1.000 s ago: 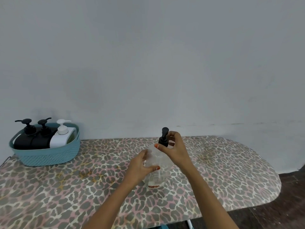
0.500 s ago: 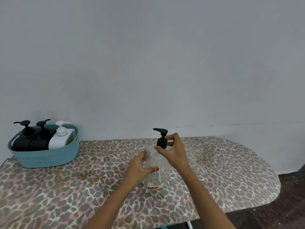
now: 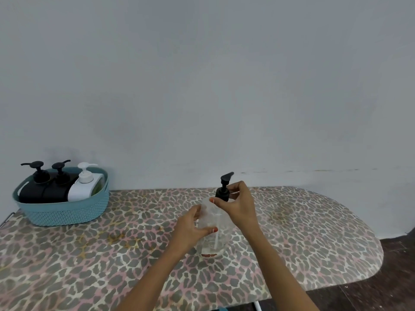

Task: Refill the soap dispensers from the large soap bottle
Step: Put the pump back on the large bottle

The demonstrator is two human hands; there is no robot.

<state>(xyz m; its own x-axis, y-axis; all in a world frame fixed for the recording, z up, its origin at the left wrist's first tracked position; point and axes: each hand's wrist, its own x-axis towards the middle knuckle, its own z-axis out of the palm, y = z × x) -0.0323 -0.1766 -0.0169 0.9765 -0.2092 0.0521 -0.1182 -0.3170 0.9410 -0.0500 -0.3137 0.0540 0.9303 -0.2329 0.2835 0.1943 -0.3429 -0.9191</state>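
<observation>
We've got a clear dispenser (image 3: 212, 230) standing upright, well to the right of the basket (image 3: 60, 213), looking almost empty, its black pump (image 3: 223, 189) on the neck. Inside the basket, two black dispensers (image 3: 33, 193) and a white dispenser (image 3: 83, 190) sit side by side.

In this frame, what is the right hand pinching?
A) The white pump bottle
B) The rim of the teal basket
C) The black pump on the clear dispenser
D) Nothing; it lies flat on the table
C: the right hand pinches the collar of the black pump atop the clear dispenser, while the left hand holds the dispenser's body.
</observation>
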